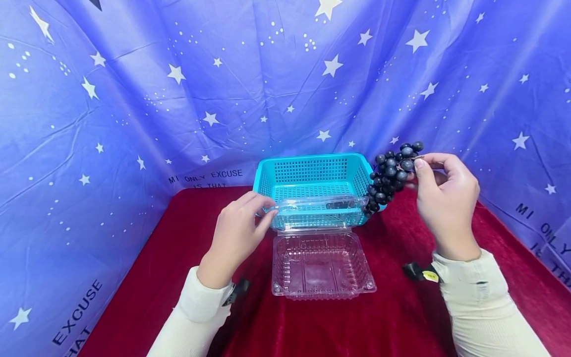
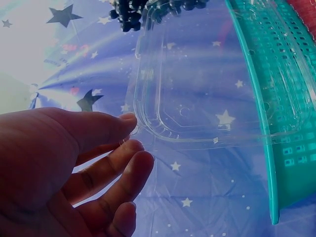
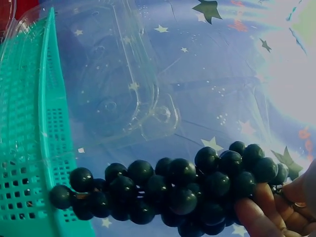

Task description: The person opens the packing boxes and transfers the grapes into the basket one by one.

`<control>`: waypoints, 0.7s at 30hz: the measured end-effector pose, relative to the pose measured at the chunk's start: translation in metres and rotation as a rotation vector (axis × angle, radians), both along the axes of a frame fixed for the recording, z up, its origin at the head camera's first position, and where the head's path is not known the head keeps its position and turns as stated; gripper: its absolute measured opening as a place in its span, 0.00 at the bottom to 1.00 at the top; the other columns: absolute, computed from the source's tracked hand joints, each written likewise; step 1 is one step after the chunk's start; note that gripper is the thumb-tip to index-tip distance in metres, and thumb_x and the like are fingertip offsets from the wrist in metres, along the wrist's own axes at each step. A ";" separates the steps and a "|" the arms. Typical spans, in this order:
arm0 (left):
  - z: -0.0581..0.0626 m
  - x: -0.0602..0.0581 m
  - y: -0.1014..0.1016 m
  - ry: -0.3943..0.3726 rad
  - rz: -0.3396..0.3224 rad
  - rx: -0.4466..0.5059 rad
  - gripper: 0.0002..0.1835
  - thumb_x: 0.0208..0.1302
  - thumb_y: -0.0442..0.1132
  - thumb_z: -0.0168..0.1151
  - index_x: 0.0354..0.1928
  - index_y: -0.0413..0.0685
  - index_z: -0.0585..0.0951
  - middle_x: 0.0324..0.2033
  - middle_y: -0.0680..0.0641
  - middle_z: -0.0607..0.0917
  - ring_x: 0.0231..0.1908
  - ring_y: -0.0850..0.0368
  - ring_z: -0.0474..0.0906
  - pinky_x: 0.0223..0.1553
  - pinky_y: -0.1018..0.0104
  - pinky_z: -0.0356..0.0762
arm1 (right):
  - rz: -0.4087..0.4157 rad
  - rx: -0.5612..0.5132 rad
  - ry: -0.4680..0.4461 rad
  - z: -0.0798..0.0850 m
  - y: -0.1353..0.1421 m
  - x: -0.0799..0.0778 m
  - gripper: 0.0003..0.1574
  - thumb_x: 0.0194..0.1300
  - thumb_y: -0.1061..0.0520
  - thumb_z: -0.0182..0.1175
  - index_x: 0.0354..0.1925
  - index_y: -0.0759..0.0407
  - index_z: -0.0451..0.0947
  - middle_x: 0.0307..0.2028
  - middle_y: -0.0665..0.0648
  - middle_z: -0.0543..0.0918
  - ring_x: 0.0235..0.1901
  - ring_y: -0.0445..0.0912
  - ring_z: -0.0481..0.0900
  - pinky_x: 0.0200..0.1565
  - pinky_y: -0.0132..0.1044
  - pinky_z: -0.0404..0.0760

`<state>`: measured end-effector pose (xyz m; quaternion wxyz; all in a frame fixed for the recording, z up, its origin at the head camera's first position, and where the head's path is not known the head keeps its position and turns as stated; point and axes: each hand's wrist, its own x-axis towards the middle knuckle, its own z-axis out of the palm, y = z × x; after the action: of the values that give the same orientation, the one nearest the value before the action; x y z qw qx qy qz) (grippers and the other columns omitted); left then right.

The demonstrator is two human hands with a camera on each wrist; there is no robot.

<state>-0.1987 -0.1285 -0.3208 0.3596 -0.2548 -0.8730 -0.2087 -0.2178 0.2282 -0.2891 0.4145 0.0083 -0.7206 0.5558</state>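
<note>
A bunch of dark grapes (image 1: 389, 173) hangs from my right hand (image 1: 446, 198), which pinches it by the stem at its upper end. In the right wrist view the grapes (image 3: 182, 192) stretch sideways from the fingertips. My left hand (image 1: 241, 228) pinches the corner of the raised lid (image 1: 312, 204) of a clear plastic clamshell box, between thumb and fingers in the left wrist view. The box's bottom half (image 1: 318, 265) lies on the red cloth, and nothing is in it. The grapes hang just beyond the lid's right end.
A turquoise plastic basket (image 1: 312, 161) stands behind the clamshell, its near side seen through the lid. Red velvet cloth (image 1: 214, 317) covers the table. A blue curtain with stars (image 1: 267, 74) closes off the back and both sides.
</note>
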 end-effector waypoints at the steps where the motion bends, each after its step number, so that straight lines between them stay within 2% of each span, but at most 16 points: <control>1: 0.000 0.000 0.000 0.000 0.000 0.000 0.05 0.62 0.38 0.75 0.39 0.51 0.89 0.35 0.52 0.88 0.28 0.57 0.82 0.28 0.65 0.79 | 0.007 -0.012 0.002 -0.001 0.000 -0.001 0.11 0.70 0.60 0.65 0.45 0.68 0.83 0.32 0.44 0.86 0.25 0.33 0.87 0.30 0.26 0.85; 4: 0.000 0.000 0.000 0.001 -0.002 0.000 0.05 0.62 0.38 0.75 0.39 0.51 0.89 0.35 0.52 0.88 0.28 0.57 0.82 0.28 0.65 0.79 | 0.033 -0.052 0.002 -0.003 0.000 -0.004 0.08 0.70 0.61 0.65 0.44 0.66 0.83 0.31 0.44 0.87 0.25 0.34 0.87 0.31 0.28 0.86; 7: 0.000 0.000 0.000 0.005 -0.006 0.000 0.05 0.62 0.38 0.75 0.39 0.50 0.89 0.35 0.52 0.88 0.27 0.57 0.82 0.27 0.65 0.79 | 0.093 -0.132 0.010 -0.005 0.001 -0.005 0.05 0.69 0.62 0.66 0.43 0.63 0.83 0.31 0.48 0.88 0.26 0.36 0.88 0.31 0.29 0.86; 12: 0.000 0.000 0.000 0.019 -0.009 -0.006 0.05 0.62 0.38 0.75 0.39 0.51 0.89 0.35 0.53 0.88 0.26 0.60 0.79 0.26 0.66 0.78 | 0.206 -0.311 0.062 -0.007 0.002 -0.008 0.07 0.67 0.65 0.68 0.43 0.66 0.83 0.33 0.56 0.87 0.28 0.41 0.88 0.31 0.32 0.86; 15: 0.000 0.000 0.000 0.021 -0.009 -0.008 0.05 0.62 0.38 0.75 0.39 0.51 0.89 0.34 0.53 0.88 0.25 0.61 0.78 0.26 0.66 0.77 | 0.242 -0.386 0.082 -0.009 0.002 -0.010 0.09 0.66 0.65 0.68 0.44 0.68 0.82 0.33 0.58 0.87 0.28 0.43 0.89 0.32 0.34 0.87; 21: 0.000 0.000 0.000 0.020 -0.010 -0.005 0.05 0.62 0.38 0.75 0.39 0.51 0.89 0.34 0.53 0.87 0.27 0.60 0.82 0.27 0.66 0.79 | 0.265 -0.426 0.098 -0.013 0.001 -0.014 0.10 0.67 0.65 0.67 0.45 0.70 0.81 0.35 0.59 0.88 0.30 0.45 0.89 0.34 0.35 0.87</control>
<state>-0.1984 -0.1281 -0.3209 0.3668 -0.2623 -0.8685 -0.2057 -0.2319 0.2291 -0.3019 0.3647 0.0422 -0.5590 0.7435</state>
